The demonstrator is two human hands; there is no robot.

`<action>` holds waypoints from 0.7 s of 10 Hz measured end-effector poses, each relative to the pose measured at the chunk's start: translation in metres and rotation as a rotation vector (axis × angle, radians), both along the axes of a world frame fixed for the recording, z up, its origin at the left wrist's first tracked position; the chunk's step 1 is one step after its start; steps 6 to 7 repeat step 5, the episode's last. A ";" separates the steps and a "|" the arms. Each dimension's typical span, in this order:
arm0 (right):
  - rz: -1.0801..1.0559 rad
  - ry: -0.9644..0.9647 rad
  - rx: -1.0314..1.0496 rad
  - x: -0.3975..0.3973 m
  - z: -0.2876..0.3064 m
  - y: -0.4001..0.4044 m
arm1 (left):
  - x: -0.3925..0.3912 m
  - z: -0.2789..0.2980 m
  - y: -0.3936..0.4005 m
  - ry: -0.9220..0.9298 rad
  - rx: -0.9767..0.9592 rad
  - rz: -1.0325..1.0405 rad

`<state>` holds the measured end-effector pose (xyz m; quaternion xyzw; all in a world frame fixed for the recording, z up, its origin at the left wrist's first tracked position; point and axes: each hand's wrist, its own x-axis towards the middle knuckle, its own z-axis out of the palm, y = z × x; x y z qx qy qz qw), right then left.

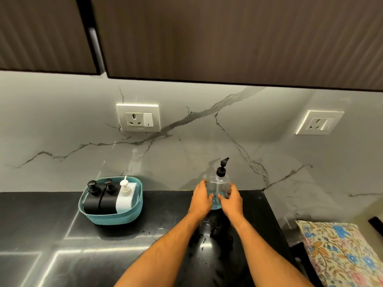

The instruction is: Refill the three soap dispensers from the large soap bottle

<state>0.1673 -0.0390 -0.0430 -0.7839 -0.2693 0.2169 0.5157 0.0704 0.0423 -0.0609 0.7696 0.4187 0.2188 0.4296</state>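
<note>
Toward the left part of the black surface (51, 224), set back near its rear edge, stands a teal basket (116, 218). Inside it three soap dispensers stand upright in a row, touching one another: a black dispenser (92, 201) at the left, a second black dispenser (108, 200) in the middle, and a white dispenser (124, 198) at the right with a white pump. On the marble wall behind and above the basket is a white socket plate (138, 117).

Further right, close to the rear edge of the surface, the large soap bottle (218, 183) stands upright; it is clear, with a black pump on top and blue liquid low inside. The left hand (201, 196) is wrapped against the bottle's left side and the right hand (231, 198) against its right side, so both hands clasp it between them, thumbs nearly meeting in front.

A second socket plate (319, 122) sits on the wall at the right. Past the surface's right edge, at the lower right, lies a floral cushion (339, 253).
</note>
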 end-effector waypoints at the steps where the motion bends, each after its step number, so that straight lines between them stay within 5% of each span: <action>1: -0.008 0.002 -0.022 0.001 0.001 0.003 | 0.000 0.002 0.002 0.010 -0.004 0.014; 7: -0.016 -0.190 -0.066 -0.003 0.016 -0.013 | -0.014 0.026 -0.016 -0.017 0.174 0.049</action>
